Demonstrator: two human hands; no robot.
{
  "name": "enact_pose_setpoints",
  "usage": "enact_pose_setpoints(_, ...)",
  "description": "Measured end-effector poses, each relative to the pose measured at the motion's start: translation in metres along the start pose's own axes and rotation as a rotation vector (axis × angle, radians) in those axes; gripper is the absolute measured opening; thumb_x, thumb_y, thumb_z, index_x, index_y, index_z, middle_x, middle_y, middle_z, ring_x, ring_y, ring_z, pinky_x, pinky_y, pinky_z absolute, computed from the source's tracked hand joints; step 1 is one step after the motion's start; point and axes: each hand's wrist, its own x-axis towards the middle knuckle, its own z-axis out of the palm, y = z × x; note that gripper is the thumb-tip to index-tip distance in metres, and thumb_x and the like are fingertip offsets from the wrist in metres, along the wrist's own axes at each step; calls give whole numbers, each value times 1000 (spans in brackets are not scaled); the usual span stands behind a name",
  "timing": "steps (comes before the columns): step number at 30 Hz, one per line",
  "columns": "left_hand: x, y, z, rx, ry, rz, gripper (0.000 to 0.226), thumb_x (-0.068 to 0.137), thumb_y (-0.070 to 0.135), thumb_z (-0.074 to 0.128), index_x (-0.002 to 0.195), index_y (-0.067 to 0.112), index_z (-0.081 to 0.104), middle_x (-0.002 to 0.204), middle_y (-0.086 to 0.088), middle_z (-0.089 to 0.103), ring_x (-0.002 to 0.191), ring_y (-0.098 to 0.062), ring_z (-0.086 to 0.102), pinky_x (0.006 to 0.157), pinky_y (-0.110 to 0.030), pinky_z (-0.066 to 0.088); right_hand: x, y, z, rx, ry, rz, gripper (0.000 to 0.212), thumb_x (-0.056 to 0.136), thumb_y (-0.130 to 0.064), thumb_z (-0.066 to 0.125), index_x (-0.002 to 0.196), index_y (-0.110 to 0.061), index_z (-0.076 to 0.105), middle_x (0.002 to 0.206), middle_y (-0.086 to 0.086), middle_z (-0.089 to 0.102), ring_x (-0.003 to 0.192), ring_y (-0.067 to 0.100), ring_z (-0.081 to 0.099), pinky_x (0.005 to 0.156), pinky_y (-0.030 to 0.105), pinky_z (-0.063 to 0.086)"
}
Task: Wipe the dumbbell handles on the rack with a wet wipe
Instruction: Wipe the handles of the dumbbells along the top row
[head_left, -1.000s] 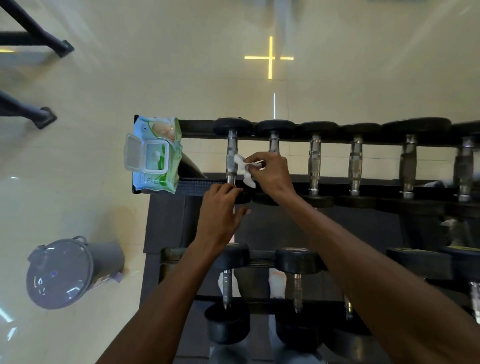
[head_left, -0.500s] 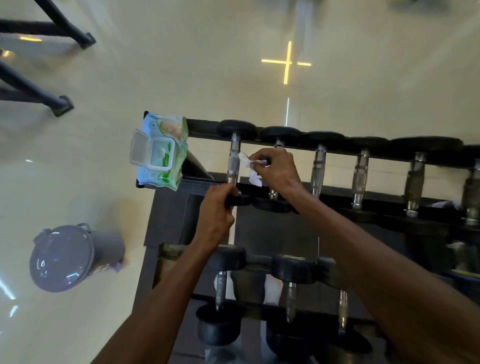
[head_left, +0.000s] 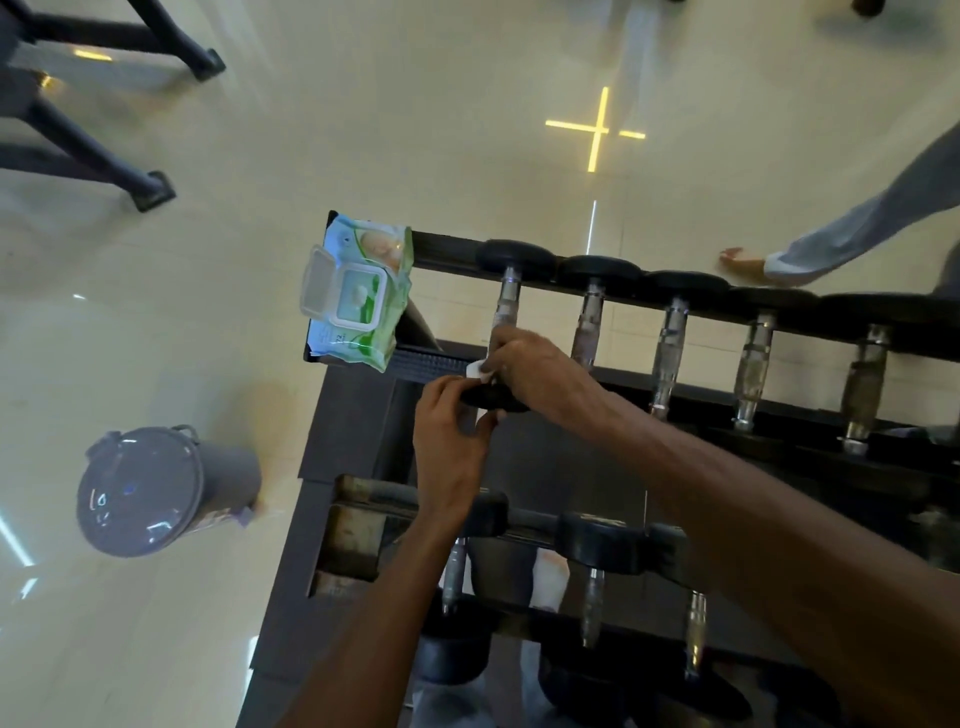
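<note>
A person's right hand (head_left: 524, 366) pinches a limp white wet wipe (head_left: 477, 370) against a steel dumbbell handle (head_left: 506, 306); left hand (head_left: 449, 431) fingers grip its heavy black end (head_left: 491, 399) just below.

A black two-tier metal rack (head_left: 769, 395) stands on a glossy cream tiled floor (head_left: 363, 130). Across its upper tier lies a row of black-headed dumbbells with steel handles (head_left: 670, 332), side by side, and at the far left end sits a green and blue soft pack of wet wipes (head_left: 358, 296), its clear lid flipped open. More black dumbbells (head_left: 597, 551) lie on the lower tier. Left of the rack, on the floor, stands a grey lidded bin (head_left: 150, 488).
</note>
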Motion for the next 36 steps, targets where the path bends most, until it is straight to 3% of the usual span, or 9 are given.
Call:
enact_pose_setpoints(2, 1, 3, -3, -31, 7, -24, 40, 78, 14, 87, 114, 15, 71, 114, 9, 59, 105, -10, 59, 94, -17, 48, 1, -3, -2, -51, -77, -23, 15, 89, -13, 74, 103, -8, 77, 101, 5, 59, 85, 16, 57, 78, 31, 53)
enact_pose_setpoints(7, 7, -1, -7, -31, 3, -15, 37, 77, 15, 88, 110, 14, 72, 112, 8, 63, 101, -5, 61, 92, -19, 51, 28, 4, -19, 456, 323, 345, 21, 86, 1, 73, 101, -11, 81, 98, -2, 68, 80, -1, 60, 75, 7, 47)
enact_pose_setpoints(9, 8, -4, -8, -8, 10, -1, 37, 77, 17, 89, 110, 13, 71, 113, 5, 65, 103, -8, 62, 94, -24, 53, 33, 7, -23, 542, 325, 439, 23, 87, -1, 71, 102, -15, 81, 98, -6, 66, 80, -3, 59, 73, 2, 44)
enact_pose_setpoints(13, 10, -7, -8, -7, -2, -1, 36, 77, 18, 89, 108, 12, 72, 111, 4, 66, 103, -10, 63, 92, -23, 53, 17, 6, -20, 312, 129, 203, 27, 84, 1, 69, 105, -11, 80, 105, -3, 60, 98, 9, 55, 83, 8, 44)
enact_pose_setpoints(16, 10, -6, -9, 6, -20, 12, 33, 76, 19, 89, 104, 13, 72, 107, 4, 65, 99, -7, 61, 87, -13, 48, 1, 9, -12, 68, -89, -18, 22, 88, -10, 72, 110, -10, 76, 119, 4, 54, 107, 18, 52, 89, 27, 48)
enact_pose_setpoints(21, 11, -8, -9, 19, -31, 25, 32, 76, 21, 89, 102, 14, 71, 104, 4, 64, 95, -8, 60, 85, -19, 49, -3, 4, -13, -148, -162, -183, 17, 93, -26, 68, 104, -16, 75, 101, -2, 54, 87, 15, 54, 75, 35, 54)
enact_pose_setpoints(25, 10, -8, -9, 28, -42, 18, 33, 77, 23, 88, 104, 13, 72, 107, 4, 64, 96, -10, 61, 86, -22, 50, 14, 2, -17, -194, -139, -186, 14, 90, -23, 73, 103, -20, 77, 94, -3, 54, 88, 16, 56, 72, 35, 54)
enact_pose_setpoints(30, 13, -12, -10, 43, -56, 45, 32, 79, 23, 87, 106, 11, 73, 107, 2, 66, 95, -9, 62, 84, -11, 45, 9, -5, 3, -79, -160, -144, 18, 79, -20, 83, 92, -10, 76, 95, 8, 58, 81, 19, 50, 68, 31, 39)
enact_pose_setpoints(36, 13, -11, -11, 83, -56, 34, 29, 77, 23, 87, 100, 12, 74, 103, 3, 65, 90, -7, 59, 78, -7, 40, -9, 6, 3, -5, -47, -61, 16, 97, -21, 66, 98, -6, 73, 101, 6, 53, 87, 21, 50, 72, 35, 48)
